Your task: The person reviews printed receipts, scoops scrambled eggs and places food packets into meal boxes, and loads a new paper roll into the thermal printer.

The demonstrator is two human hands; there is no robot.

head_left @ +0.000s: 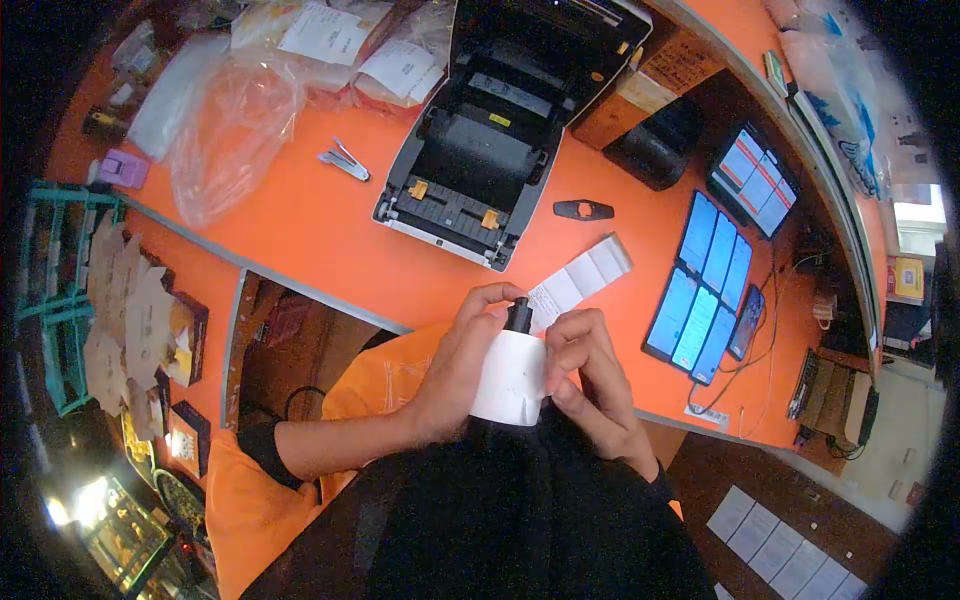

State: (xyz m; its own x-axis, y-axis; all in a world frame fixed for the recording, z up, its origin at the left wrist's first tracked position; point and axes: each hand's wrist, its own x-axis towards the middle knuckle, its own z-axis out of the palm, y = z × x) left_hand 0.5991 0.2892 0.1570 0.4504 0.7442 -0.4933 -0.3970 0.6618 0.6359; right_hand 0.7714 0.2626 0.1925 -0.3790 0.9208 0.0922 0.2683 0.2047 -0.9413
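A white label roll (508, 385) is held upright close to my body, with a black spindle (520, 314) sticking out of its top. My left hand (460, 350) wraps the roll's left side, its fingertips by the spindle. Bent fingers of my right hand (597, 390) pinch at the roll's right edge. Behind the roll, a strip of white labels (585, 280) lies across the orange table; whether it joins the roll is hidden. Beyond stands a label printer (470, 165) with its lid raised. A flat black piece with a hole (570, 209) lies to its right.
Several phones (690, 320) lie at the right with cables, near an upright tablet (752, 180). A stapler (345, 160) and plastic bags (235, 135) are left of the printer. Cardboard pieces (125, 320) lie far left. The table's front edge (340, 304) runs before me.
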